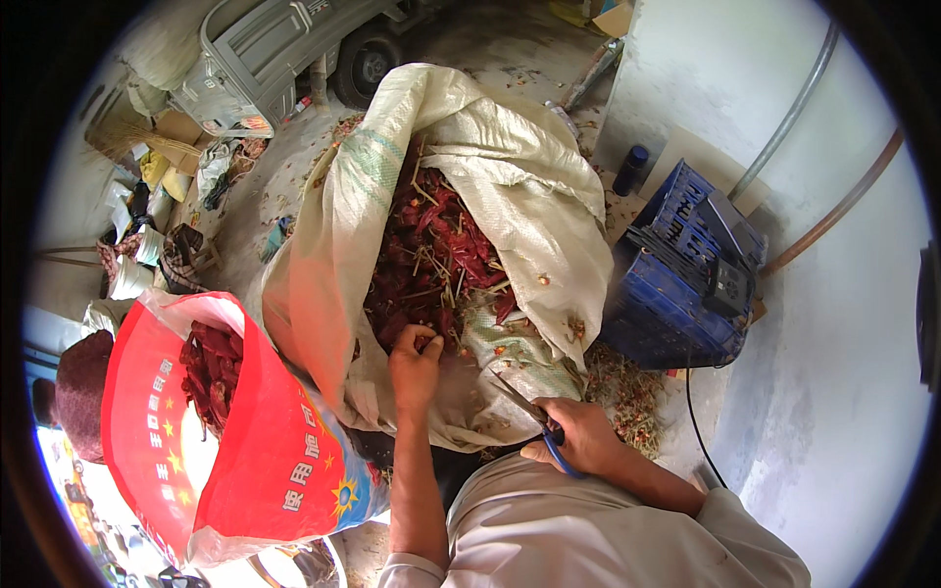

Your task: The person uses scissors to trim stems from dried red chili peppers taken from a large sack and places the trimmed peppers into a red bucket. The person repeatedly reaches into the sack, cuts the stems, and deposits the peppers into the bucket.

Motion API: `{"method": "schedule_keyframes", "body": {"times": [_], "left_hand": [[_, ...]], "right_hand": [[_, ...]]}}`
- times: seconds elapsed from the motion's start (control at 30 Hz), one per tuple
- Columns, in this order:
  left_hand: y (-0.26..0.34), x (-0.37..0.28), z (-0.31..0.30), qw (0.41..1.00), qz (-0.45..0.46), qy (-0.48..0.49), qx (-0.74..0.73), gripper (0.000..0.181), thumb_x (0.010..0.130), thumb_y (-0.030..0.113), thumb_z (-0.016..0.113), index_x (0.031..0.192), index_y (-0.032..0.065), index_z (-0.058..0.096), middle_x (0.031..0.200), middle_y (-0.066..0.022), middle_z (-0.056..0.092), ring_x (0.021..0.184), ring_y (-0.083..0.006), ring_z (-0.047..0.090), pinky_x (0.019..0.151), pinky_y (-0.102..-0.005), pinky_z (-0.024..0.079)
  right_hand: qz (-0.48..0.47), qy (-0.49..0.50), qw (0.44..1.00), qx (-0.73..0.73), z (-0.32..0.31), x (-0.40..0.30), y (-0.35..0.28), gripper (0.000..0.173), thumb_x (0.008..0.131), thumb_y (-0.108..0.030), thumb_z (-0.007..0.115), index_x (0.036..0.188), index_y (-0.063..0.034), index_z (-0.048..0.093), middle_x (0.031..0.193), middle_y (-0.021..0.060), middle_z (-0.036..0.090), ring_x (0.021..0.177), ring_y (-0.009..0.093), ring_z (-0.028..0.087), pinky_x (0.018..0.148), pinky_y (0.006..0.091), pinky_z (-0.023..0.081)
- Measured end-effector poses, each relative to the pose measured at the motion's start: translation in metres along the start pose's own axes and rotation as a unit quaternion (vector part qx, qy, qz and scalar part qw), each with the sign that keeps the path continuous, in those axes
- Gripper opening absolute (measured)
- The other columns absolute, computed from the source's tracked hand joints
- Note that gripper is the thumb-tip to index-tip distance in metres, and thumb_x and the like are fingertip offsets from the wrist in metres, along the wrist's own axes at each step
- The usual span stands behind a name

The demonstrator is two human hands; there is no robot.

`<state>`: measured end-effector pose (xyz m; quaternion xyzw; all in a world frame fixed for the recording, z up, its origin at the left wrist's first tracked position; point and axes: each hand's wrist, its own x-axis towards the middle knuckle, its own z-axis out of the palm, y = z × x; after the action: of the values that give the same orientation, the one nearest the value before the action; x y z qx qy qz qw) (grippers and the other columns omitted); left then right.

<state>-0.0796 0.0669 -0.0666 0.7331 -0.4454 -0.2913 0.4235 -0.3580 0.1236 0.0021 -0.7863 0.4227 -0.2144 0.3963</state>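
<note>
A large white woven sack (514,184) stands before me with its mouth folded wide. Dried red chilies (448,242) with pale stems fill its inside. At their near edge is my left hand (415,367), thumb and fingers curled close together; whether a chili is between them is hidden. My right hand (581,434) grips blue-handled scissors (540,419), whose slightly parted blades point up and left over the sack's near flap. To the left, a red printed plastic sack (265,470) holds more dried chilies (212,375).
A blue plastic crate (654,316) with a small black device (728,288) on it stands at the right by the wall. Cut stems (625,404) litter the floor between sack and crate. A grey cargo vehicle (257,66) stands behind; a dark blue bottle (630,170) is near the crate.
</note>
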Motion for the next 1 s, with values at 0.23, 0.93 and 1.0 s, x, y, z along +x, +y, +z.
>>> {"method": "schedule_keyframes", "body": {"times": [0.23,0.93,1.0], "left_hand": [[0.036,-0.008,-0.008,0.997,-0.027,0.049,-0.061,0.024,0.085,0.000,0.066,0.108,0.0012,0.063,0.088,-0.0084,0.068,0.079,-0.0158,0.062,0.070,-0.0296,0.050],[0.044,-0.087,-0.031,0.793,-0.103,-0.038,-0.600,0.009,0.092,0.001,0.064,0.099,0.0052,0.063,0.090,-0.0079,0.067,0.078,-0.0184,0.063,0.054,-0.0245,0.044],[0.044,-0.090,-0.030,0.794,-0.115,-0.045,-0.595,0.009,0.092,0.000,0.064,0.098,0.0055,0.063,0.089,-0.0085,0.067,0.076,-0.0177,0.061,0.054,-0.0246,0.044]], "right_hand": [[-0.005,0.005,1.000,-0.017,-0.002,0.000,-0.008,0.069,0.073,-0.045,0.084,0.118,0.0017,0.062,0.081,0.0125,0.064,0.071,0.029,0.066,0.064,0.0378,0.053],[0.003,-0.064,0.996,-0.054,0.002,0.009,-0.032,0.071,0.077,-0.054,0.078,0.117,0.0025,0.062,0.089,0.0159,0.068,0.080,0.031,0.069,0.069,0.0391,0.055],[-0.007,-0.057,0.997,-0.060,0.005,0.008,-0.031,0.071,0.077,-0.054,0.078,0.117,0.0024,0.062,0.088,0.0157,0.068,0.079,0.031,0.069,0.068,0.0391,0.055]]}}
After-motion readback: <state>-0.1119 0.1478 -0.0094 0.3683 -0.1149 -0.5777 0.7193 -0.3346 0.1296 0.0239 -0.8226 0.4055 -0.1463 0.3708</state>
